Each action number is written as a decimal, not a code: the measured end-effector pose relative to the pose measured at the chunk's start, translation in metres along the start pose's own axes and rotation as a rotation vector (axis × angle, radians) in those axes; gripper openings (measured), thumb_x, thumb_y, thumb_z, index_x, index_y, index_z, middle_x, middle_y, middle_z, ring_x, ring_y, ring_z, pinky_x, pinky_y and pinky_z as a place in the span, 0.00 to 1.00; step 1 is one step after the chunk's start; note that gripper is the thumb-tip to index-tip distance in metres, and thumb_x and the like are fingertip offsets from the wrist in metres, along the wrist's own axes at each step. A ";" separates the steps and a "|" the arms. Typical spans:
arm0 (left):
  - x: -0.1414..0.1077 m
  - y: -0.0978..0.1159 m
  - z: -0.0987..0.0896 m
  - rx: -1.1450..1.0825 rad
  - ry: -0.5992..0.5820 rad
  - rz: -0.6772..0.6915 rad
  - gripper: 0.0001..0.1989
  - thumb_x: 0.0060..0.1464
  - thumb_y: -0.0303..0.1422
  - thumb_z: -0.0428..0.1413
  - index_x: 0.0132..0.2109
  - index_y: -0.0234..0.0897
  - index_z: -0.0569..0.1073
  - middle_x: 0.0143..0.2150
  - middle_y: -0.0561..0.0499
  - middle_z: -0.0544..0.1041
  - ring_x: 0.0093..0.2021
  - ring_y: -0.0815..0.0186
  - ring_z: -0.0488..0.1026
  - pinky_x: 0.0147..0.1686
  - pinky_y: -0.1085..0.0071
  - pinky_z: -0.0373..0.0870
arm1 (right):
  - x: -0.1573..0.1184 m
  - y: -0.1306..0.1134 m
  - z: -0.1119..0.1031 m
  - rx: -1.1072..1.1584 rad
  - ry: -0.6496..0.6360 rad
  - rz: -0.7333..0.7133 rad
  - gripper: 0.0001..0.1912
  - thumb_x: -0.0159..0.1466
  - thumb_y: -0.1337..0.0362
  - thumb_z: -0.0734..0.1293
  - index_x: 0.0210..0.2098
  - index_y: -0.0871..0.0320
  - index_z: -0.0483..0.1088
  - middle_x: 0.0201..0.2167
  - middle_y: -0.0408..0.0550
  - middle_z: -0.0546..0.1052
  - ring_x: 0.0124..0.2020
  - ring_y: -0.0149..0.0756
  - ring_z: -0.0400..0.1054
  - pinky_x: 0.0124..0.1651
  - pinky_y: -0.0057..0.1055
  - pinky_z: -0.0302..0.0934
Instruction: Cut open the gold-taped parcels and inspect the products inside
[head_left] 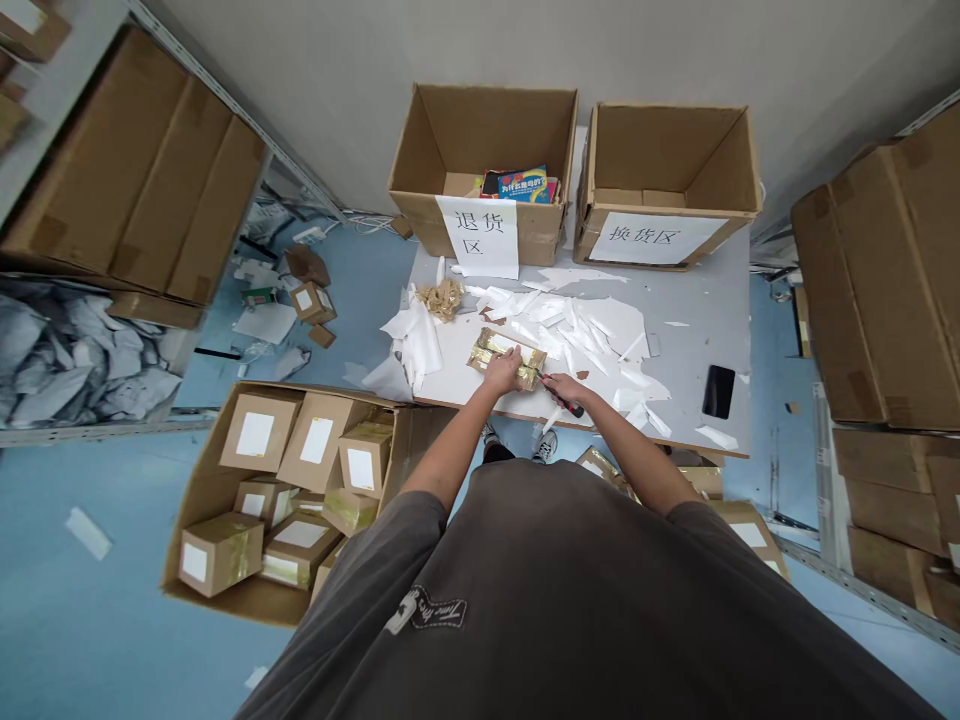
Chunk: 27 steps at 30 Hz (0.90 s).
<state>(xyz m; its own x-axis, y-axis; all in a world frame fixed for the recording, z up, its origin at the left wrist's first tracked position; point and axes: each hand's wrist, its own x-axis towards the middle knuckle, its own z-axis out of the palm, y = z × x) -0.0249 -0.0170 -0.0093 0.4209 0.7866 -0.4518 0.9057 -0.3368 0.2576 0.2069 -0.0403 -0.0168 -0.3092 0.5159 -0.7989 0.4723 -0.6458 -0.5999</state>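
Note:
A small cardboard box point(484, 350) wrapped with shiny tape lies near the table's front edge. My left hand point(504, 372) rests on its top and grips it, fingers curled over it. Beside the box's right end, my right hand point(564, 388) is closed around a red-and-black utility knife point(574, 408). The knife's tip reaches the taped right end of the box; how far it goes in is too small to tell. Torn white paper strips point(555, 318) lie behind the box, and crumpled brown paper point(441, 298) sits to its left.
Two open cartons stand at the table's back: the left carton point(420, 225) holds colourful boxes, the right carton point(589, 215) carries a paper sign. A black phone point(718, 391) lies at right. A large carton point(187, 500) of parcels stands on the floor at left. Shelves point(832, 500) flank both sides.

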 end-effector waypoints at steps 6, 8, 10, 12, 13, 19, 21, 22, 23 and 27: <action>-0.003 -0.002 0.000 -0.011 0.013 -0.004 0.60 0.46 0.41 0.76 0.79 0.31 0.57 0.79 0.27 0.61 0.80 0.43 0.60 0.74 0.53 0.60 | 0.006 -0.001 0.005 0.089 -0.033 -0.030 0.21 0.74 0.46 0.71 0.35 0.52 0.63 0.15 0.34 0.65 0.13 0.29 0.57 0.18 0.24 0.53; -0.004 -0.002 -0.001 0.004 0.000 -0.001 0.60 0.46 0.41 0.76 0.80 0.33 0.57 0.80 0.28 0.60 0.80 0.43 0.60 0.74 0.53 0.61 | 0.008 0.001 0.008 0.073 -0.024 -0.046 0.21 0.74 0.45 0.70 0.35 0.52 0.63 0.14 0.33 0.65 0.13 0.29 0.58 0.18 0.24 0.53; -0.004 0.000 -0.001 0.015 0.002 -0.011 0.58 0.47 0.41 0.76 0.79 0.34 0.59 0.79 0.28 0.62 0.79 0.42 0.61 0.73 0.54 0.63 | 0.010 0.002 0.013 0.044 -0.008 -0.064 0.21 0.74 0.46 0.70 0.35 0.53 0.64 0.14 0.33 0.65 0.12 0.29 0.58 0.18 0.24 0.53; -0.004 0.002 -0.001 0.022 0.015 -0.025 0.57 0.47 0.42 0.77 0.78 0.33 0.61 0.77 0.27 0.66 0.79 0.42 0.62 0.73 0.54 0.64 | 0.010 0.005 0.019 0.015 0.010 -0.079 0.19 0.75 0.49 0.69 0.35 0.53 0.64 0.13 0.34 0.66 0.12 0.29 0.58 0.18 0.25 0.53; -0.004 0.002 -0.002 0.026 0.018 -0.028 0.56 0.47 0.42 0.77 0.77 0.32 0.62 0.76 0.27 0.67 0.78 0.41 0.62 0.73 0.54 0.64 | 0.009 0.007 0.021 0.007 0.010 -0.077 0.18 0.76 0.50 0.69 0.34 0.53 0.64 0.13 0.34 0.66 0.12 0.30 0.59 0.18 0.26 0.53; -0.003 -0.004 -0.006 -0.030 0.039 -0.010 0.41 0.61 0.45 0.68 0.76 0.39 0.66 0.77 0.34 0.68 0.74 0.46 0.69 0.69 0.53 0.68 | -0.020 0.040 0.007 0.100 0.002 -0.013 0.23 0.72 0.44 0.71 0.33 0.52 0.63 0.16 0.37 0.69 0.14 0.32 0.61 0.20 0.28 0.57; 0.001 -0.012 -0.008 -0.032 0.094 -0.030 0.40 0.65 0.43 0.65 0.78 0.41 0.63 0.74 0.36 0.72 0.74 0.45 0.69 0.69 0.50 0.68 | -0.032 0.049 0.001 0.154 0.033 -0.017 0.22 0.72 0.42 0.69 0.33 0.51 0.63 0.17 0.37 0.69 0.16 0.33 0.62 0.21 0.29 0.59; 0.005 -0.016 -0.008 -0.020 0.118 -0.045 0.41 0.64 0.42 0.66 0.79 0.42 0.62 0.75 0.36 0.71 0.76 0.43 0.66 0.71 0.48 0.66 | -0.037 0.053 0.000 0.171 0.049 -0.023 0.22 0.73 0.42 0.68 0.34 0.51 0.63 0.18 0.37 0.69 0.16 0.34 0.62 0.22 0.29 0.60; 0.009 -0.020 -0.008 -0.008 0.129 -0.060 0.44 0.61 0.42 0.68 0.79 0.44 0.62 0.77 0.37 0.68 0.79 0.41 0.60 0.73 0.44 0.62 | -0.040 0.054 0.000 0.179 0.064 -0.027 0.22 0.73 0.41 0.67 0.34 0.51 0.63 0.18 0.37 0.69 0.17 0.34 0.62 0.22 0.29 0.60; 0.027 -0.034 -0.002 -0.041 0.066 -0.087 0.51 0.55 0.47 0.71 0.80 0.47 0.60 0.85 0.40 0.51 0.85 0.40 0.41 0.79 0.38 0.48 | -0.043 0.052 0.006 0.130 0.137 -0.059 0.23 0.76 0.39 0.60 0.35 0.50 0.63 0.21 0.38 0.69 0.20 0.35 0.64 0.26 0.30 0.61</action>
<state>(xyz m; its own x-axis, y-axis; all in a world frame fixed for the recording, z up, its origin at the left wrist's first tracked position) -0.0450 0.0165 -0.0286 0.3349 0.8450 -0.4170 0.9354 -0.2450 0.2548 0.2402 -0.0993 -0.0143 -0.2140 0.6209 -0.7541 0.3434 -0.6749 -0.6531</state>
